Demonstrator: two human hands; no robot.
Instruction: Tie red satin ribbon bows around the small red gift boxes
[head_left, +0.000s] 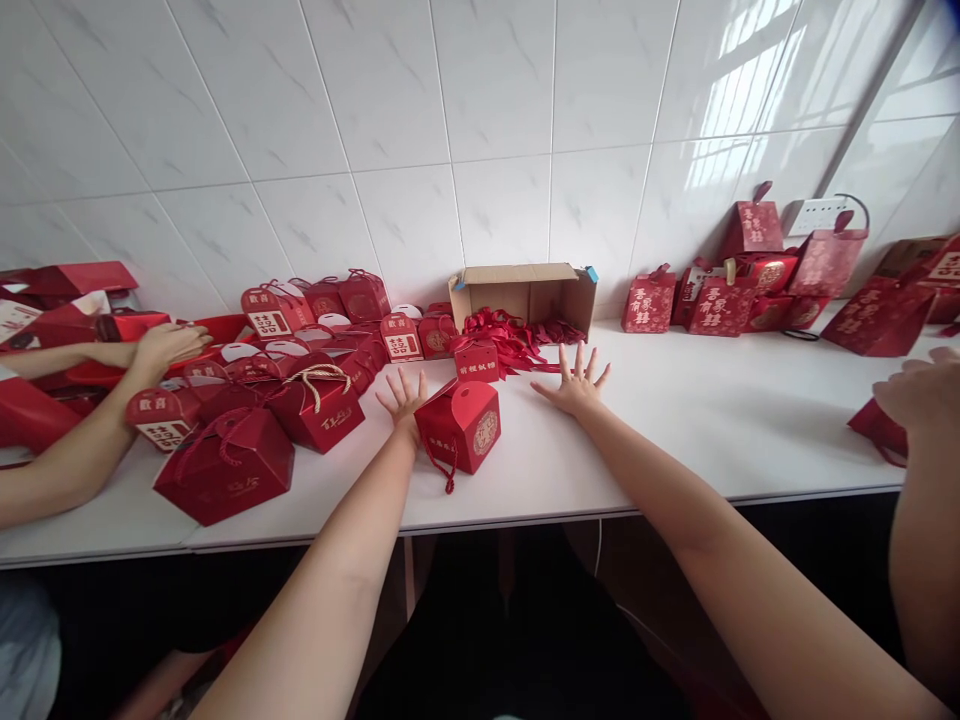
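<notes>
My left hand [403, 397] rests on the white table [675, 430] with fingers spread, holding nothing, just left of a small red gift box [459, 425] with a gold emblem and a red cord hanging from it. My right hand [576, 380] lies flat on the table to the right of that box, fingers spread, empty. Behind the box sits another small red box [476, 359] amid a heap of red ribbons [517, 335].
An open cardboard box [525, 293] stands against the tiled wall. Many red gift boxes [285, 400] crowd the left; more red boxes [720, 290] stand at the right. Another person's hand [166, 345] reaches in from the left, and a third person's hand [919, 390] from the right.
</notes>
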